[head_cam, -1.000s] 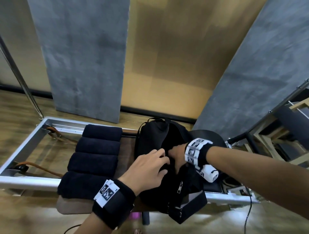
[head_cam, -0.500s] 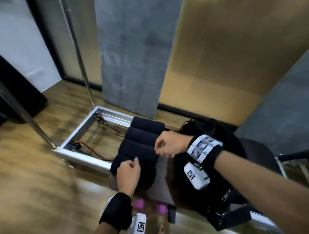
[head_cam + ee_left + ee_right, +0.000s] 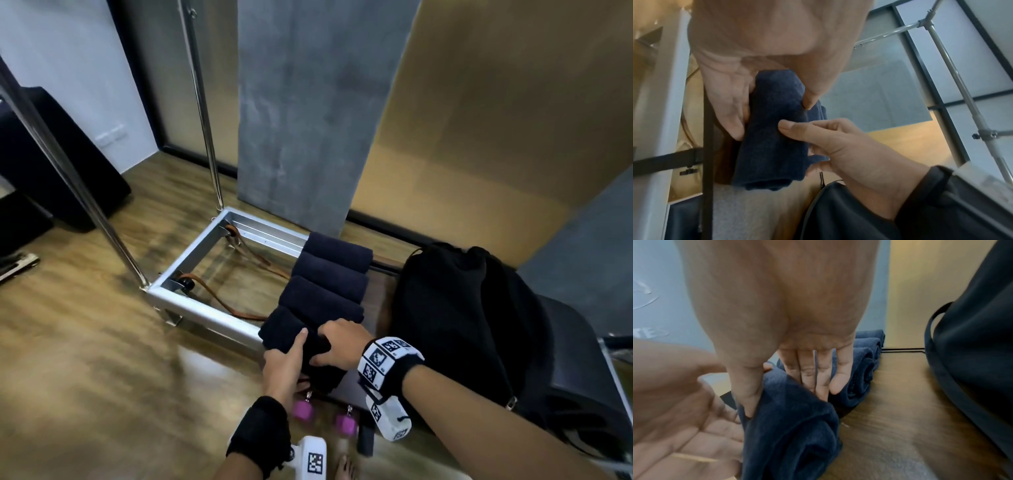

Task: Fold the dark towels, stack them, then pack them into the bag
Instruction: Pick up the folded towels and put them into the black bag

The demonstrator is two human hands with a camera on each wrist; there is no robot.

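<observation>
Several dark navy rolled towels lie in a row on a brown board [image 3: 382, 308]. The nearest rolled towel [image 3: 282, 325] [image 3: 772, 154] [image 3: 789, 443] is held by both hands. My left hand [image 3: 291, 349] [image 3: 772, 118] grips its left end, thumb on top and fingers underneath. My right hand [image 3: 329, 346] [image 3: 785, 404] pinches its right side between thumb and fingers. Three more rolls [image 3: 329, 279] lie behind it, untouched. The black bag [image 3: 455, 308] [image 3: 982, 321] stands right of the towels; its opening is not visible from here.
A silver metal frame [image 3: 191, 301] with brown straps lies left of the towels, with upright chrome poles [image 3: 202, 102] at its corners. Pink dumbbells [image 3: 303, 409] and a bare foot [image 3: 346, 466] are below the board. A black padded seat [image 3: 575, 359] sits behind the bag.
Both hands left the bag's opening and moved left to the towels. The right hand came down from a farther roll onto the nearest one, which both hands now hold.
</observation>
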